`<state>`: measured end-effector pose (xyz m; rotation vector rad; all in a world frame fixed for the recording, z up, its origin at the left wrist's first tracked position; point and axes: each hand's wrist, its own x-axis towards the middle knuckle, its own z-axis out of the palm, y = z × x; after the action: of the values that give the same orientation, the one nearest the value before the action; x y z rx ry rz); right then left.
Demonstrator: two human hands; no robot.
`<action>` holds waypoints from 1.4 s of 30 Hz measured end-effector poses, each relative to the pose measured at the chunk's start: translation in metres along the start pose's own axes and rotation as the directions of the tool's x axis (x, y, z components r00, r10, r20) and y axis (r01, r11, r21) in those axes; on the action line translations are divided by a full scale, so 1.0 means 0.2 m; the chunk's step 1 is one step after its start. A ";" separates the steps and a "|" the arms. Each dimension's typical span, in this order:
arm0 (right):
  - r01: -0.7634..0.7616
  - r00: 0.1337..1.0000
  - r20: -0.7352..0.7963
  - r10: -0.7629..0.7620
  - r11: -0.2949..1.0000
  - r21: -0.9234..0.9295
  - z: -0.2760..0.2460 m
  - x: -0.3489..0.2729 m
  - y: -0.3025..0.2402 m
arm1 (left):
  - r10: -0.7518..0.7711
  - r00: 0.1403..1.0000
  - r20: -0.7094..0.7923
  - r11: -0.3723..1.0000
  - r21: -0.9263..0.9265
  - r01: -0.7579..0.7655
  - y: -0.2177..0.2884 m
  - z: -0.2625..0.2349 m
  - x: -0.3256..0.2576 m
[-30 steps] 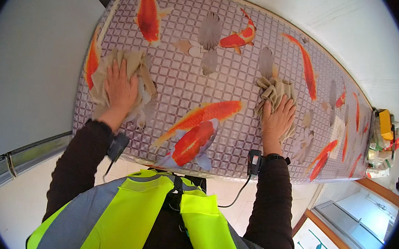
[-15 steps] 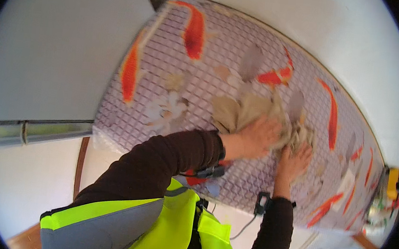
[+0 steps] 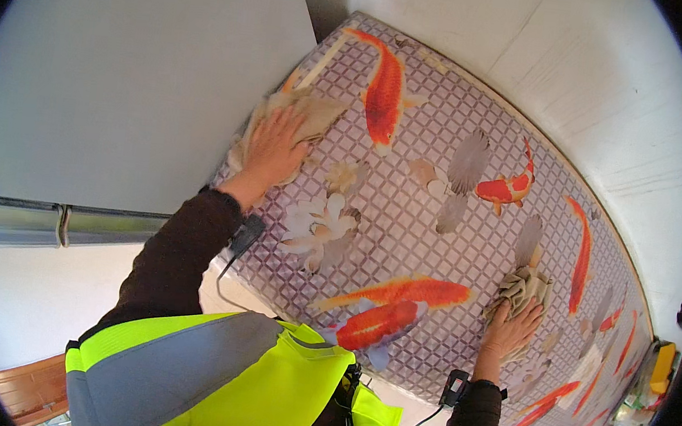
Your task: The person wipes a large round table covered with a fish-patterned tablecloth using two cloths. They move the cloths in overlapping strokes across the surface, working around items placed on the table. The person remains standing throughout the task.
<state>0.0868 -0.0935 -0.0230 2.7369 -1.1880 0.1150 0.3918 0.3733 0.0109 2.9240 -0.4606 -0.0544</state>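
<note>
At the left end of the table, my left hand (image 3: 273,153) lies with its fingers stretched out on a spread beige cloth (image 3: 321,117), pressing it against the surface. Toward the right side, my right hand (image 3: 510,332) grips a bunched beige-brown cloth (image 3: 524,286), its folds showing beyond the fingertips. Both cloths rest on a table covering (image 3: 405,227) printed with a lattice, orange fish and flowers. Small black devices are strapped at my left wrist (image 3: 248,235) and right wrist (image 3: 456,387), each with a cable.
A large grey panel (image 3: 123,85) stands along the table's left end. A pale wall (image 3: 584,80) runs behind its far edge. Past the right end sit a yellow object (image 3: 662,367) and some cluttered items (image 3: 630,419). A wooden piece (image 3: 29,387) shows at lower left.
My left hand has slid from the middle of the table to its left end, taking its cloth along. My right hand stays on the bunched cloth at the right. The view has shifted.
</note>
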 end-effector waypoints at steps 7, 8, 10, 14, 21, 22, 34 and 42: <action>0.010 1.000 -0.019 -0.011 0.999 -0.044 0.01 0.00 0.00 | -0.034 0.994 -0.105 0.999 0.004 0.035 -0.07 0.06 0.19; 0.011 1.000 -0.011 -0.012 0.999 -0.046 0.00 0.00 0.00 | -0.021 0.993 -0.119 1.000 -0.006 0.021 -0.07 0.07 0.27; 0.018 1.000 0.003 -0.018 1.000 -0.025 -0.01 0.00 0.00 | -0.034 0.993 -0.115 0.999 0.025 0.037 -0.05 0.10 0.43; 0.038 0.999 -0.001 -0.038 0.999 0.021 -0.03 -0.01 0.00 | -0.052 0.991 -0.120 0.997 0.045 0.058 -0.01 0.15 0.76; 0.017 1.000 0.019 -0.018 0.998 0.054 -0.04 -0.01 -0.01 | -0.207 0.973 -0.103 0.975 0.063 0.214 0.15 0.25 1.29; 0.022 1.000 0.010 -0.023 0.998 0.067 -0.04 -0.01 -0.01 | -0.229 0.968 -0.100 0.971 0.047 0.234 0.20 0.26 1.33; -0.002 1.000 0.009 0.002 0.996 0.086 -0.03 -0.01 -0.03 | 0.343 0.929 -0.138 0.927 -0.109 -0.358 1.51 0.39 0.92; -0.026 1.000 0.011 0.025 0.998 0.060 -0.03 0.00 -0.03 | 0.873 0.444 -0.204 0.376 -0.299 -0.877 1.55 0.34 0.16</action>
<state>0.0907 -0.0875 -0.0178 2.7773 -1.2423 0.1417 0.3252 0.0608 0.0012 1.9372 -1.7367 0.0269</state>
